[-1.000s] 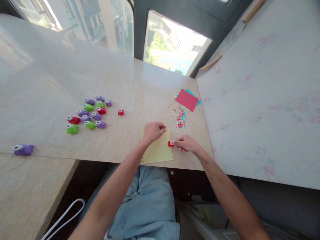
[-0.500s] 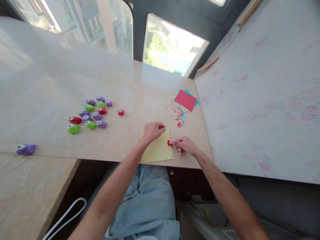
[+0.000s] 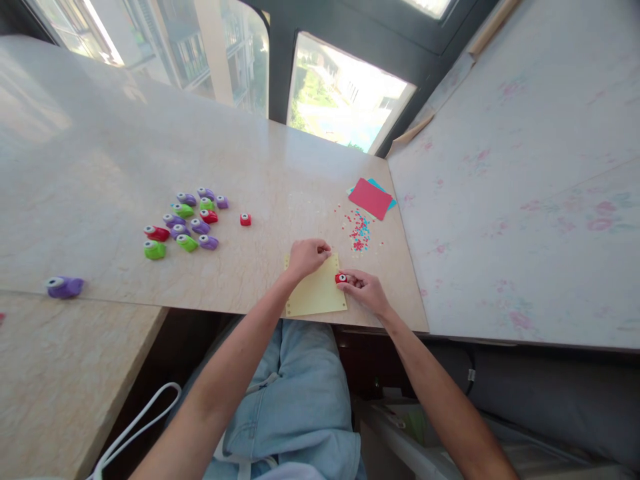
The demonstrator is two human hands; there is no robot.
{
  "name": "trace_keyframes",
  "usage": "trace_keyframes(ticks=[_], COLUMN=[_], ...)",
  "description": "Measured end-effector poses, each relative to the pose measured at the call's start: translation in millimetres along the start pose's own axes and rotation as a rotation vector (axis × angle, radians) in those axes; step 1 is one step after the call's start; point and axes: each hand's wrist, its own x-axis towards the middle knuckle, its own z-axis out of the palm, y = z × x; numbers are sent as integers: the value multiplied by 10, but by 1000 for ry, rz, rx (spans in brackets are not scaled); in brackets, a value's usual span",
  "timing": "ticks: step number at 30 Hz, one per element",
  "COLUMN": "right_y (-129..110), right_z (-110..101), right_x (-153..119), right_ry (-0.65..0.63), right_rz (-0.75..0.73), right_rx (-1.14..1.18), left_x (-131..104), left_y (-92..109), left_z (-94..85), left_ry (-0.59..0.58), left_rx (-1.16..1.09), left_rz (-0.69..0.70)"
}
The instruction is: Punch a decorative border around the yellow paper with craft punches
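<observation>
Right hand pinches a red punch at the right edge of yellow paper, lower centre of frame, left hand rests curled over the paper's top, hold unclear

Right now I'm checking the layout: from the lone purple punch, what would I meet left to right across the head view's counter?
Lone purple punch, cluster of punches, lone red punch, left hand, held red punch, red card.
</observation>
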Motion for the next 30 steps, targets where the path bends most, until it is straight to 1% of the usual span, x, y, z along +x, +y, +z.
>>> trace_keyframes(ticks=[2,3,7,11,16,18,21,25,28,30], right_y=[-1,0,14,26,51,59,62,56,34,7], right_z=[-7,-11,8,28,6,4,13,29,42,57], right_x=[17,17,-28,-75,-86,-92,-100,-93,-90,-93], right_ry=[-15,-2,115,194,374,420,449,452,430,398], right_rz=[-7,-8,16,62,83,87,87,37,26,22], right_rx=[-4,7,81,168,319,363,383,413,499,601], left_x=[-6,-11,-39,-58,-53,-50,-56,-89,-117,-127], left_y=[-17,-26,-50,-61,-101,-119,-136,-151,-176,-198], left_z=[-5,-9,-22,-15,24,35,38,37,44,51], left_ry=[0,0,8,17,30,38,43,54,79,91], left_rx=[0,-1,-6,-9,-32,-45,-54,-53,-49,-72], left_rz=[11,16,33,43,43,50,63,98,136,152])
